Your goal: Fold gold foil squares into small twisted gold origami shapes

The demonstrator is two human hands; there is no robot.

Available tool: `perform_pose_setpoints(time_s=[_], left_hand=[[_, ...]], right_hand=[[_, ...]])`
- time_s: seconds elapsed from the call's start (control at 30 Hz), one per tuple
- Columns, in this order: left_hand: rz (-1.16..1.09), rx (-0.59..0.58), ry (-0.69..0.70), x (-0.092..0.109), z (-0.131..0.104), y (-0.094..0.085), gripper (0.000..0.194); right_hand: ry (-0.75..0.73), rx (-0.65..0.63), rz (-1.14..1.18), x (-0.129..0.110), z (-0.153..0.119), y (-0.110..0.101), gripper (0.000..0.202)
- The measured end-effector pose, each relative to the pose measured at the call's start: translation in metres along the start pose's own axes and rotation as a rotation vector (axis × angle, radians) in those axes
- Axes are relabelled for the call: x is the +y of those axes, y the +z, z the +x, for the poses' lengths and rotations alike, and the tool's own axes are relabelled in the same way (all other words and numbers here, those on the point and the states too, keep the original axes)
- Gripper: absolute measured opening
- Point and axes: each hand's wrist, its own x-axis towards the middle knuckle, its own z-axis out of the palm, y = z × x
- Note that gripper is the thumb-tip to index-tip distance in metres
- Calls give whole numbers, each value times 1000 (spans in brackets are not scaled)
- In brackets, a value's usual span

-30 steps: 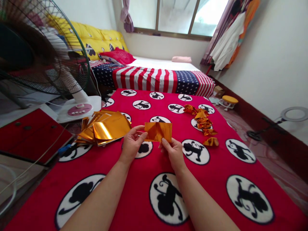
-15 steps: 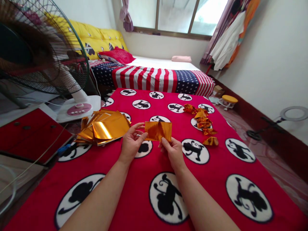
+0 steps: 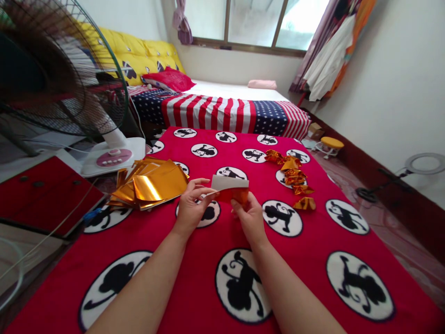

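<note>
A folded gold foil paper [image 3: 230,188] is held above the cloth, its pale inner side showing along the far part. My left hand [image 3: 193,202] pinches its left edge between thumb and fingers. The right end is gripped by my right hand [image 3: 247,212], thumb on the near face. Left of my hands lies a loose pile of flat gold sheets [image 3: 158,183]. Several folded gold foil pieces [image 3: 295,176] form a line on the right.
The red cloth [image 3: 292,273] with monkey circles spreads under everything. A fan [image 3: 114,150] stands at the left beside a red panel [image 3: 45,192]. Beyond are a bed [image 3: 225,113] and a window. A yellow stool [image 3: 332,143] and a ring light [image 3: 426,163] stand at the right.
The foil paper has opened along its far edge, so its pale inner side now shows where only gold showed before. Both hands have stayed nearly in place, still holding it.
</note>
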Motion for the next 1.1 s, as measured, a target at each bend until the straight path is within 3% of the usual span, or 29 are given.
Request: perform_pose_setpoints(time_s=[0.1,0.17,0.23,0.33,0.4,0.67,0.83,1.0,1.1], left_hand=[[107,36,103,1,1,-1,9],[165,48,140,1,0,-1,6],[222,42,171,1,0,-3,10],[290,11,233,2,0,-5,18],[299,-44,263,4,0,-6,22],[368,-331,354,-3,1,-6,26],[605,-523,312,-9,1,-9,53],[618,-553,255,-14,1,-11,51],[517,-510,257,-14,2,-12,44]], right_hand=[[-119,134,-71,2,2,-1,63],[-180,196,-135,2,2,-2,74],[-225,207,-190,1,2,-4,66],[-270,194,-287,0,1,-8,24],[-286,198,-329,0,0,-11,12],[-213,82,-91,9,3,-11,21],[-170,-8,-260,17,7,-11,47],[-299,2,-501,11,5,-15,53],[-349,-89,-554,6,4,-17,46]])
